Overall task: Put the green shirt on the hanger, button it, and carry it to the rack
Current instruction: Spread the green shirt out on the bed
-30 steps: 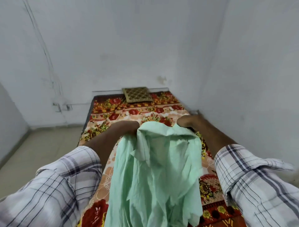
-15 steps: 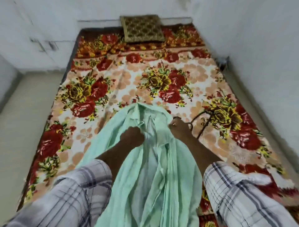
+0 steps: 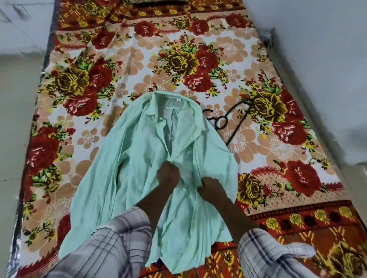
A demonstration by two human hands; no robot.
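The pale green shirt lies spread on the flowered bedsheet, collar away from me, front open and unbuttoned. My left hand is closed on the left front edge near the middle of the shirt. My right hand pinches the right front edge beside it. A black hanger lies flat on the sheet just right of the collar, partly under the shirt's shoulder.
The bed's flowered sheet fills the view. A dark patterned pillow sits at the far end. A white wall runs along the right side and pale floor along the left.
The shirt has gone from being held up in front of me to lying flat on the bed. My hands slid down from the collar to the front edges. My view tilted downward.
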